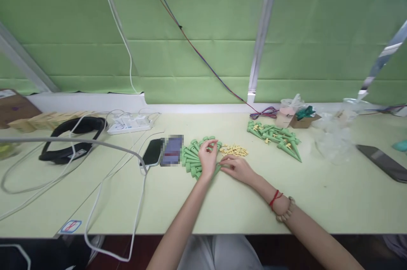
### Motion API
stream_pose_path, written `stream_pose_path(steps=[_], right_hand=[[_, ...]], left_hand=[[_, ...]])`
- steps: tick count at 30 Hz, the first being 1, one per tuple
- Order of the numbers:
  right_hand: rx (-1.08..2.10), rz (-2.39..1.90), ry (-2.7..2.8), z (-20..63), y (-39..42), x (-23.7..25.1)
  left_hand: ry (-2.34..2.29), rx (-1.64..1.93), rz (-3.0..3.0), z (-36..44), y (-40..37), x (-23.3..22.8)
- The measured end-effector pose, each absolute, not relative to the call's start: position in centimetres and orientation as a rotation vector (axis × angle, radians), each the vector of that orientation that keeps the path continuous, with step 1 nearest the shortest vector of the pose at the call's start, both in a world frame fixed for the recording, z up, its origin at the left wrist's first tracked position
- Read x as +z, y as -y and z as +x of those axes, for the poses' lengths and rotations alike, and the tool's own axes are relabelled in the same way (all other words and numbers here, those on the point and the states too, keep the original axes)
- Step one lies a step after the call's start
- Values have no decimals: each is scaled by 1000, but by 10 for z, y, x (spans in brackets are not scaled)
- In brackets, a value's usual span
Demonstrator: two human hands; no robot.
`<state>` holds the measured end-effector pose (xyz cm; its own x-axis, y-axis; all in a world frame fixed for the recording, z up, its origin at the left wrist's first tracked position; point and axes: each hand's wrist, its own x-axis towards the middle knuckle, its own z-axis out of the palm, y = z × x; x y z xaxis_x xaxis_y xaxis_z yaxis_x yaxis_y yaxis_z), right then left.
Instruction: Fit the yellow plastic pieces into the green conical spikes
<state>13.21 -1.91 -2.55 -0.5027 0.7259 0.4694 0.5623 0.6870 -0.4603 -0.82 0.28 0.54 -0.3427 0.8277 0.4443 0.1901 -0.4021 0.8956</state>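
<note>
Scene is shot from one head-worn camera, held above the near side of the tabletop (318, 206) and aimed forward and down. Wide view; left hand (208, 157) and right hand (238, 169) are framed near centre, at arm's reach. Lap (219, 253) is caught at bottom, green fabric backdrop (190, 64) faced at top.

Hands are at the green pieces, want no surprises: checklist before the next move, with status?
1. Left hand at near green pieces: ok.
2. Right hand close beside left: ok.
3. What each hand grips: cannot tell, fingers hide it.
4. Small yellow pieces all in one heap: not ok, some show among farther green pieces.
5. Black-screened phone clear of both hands: ok.
</note>
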Motion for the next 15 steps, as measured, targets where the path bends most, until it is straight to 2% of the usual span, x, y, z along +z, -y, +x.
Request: stream_pose_path(steps=[6, 11, 15], right_hand=[[197, -1185, 2059, 144, 14, -12], [-1, -1570, 1625, 178, -6, -7], [-31, -2081, 1455, 199, -17, -21]], left_hand=[[-1373, 1812, 1537, -10, -1, 8], [-1330, 1975, 1856, -8, 11, 15], [-1182, 1803, 2303, -2, 20, 10]])
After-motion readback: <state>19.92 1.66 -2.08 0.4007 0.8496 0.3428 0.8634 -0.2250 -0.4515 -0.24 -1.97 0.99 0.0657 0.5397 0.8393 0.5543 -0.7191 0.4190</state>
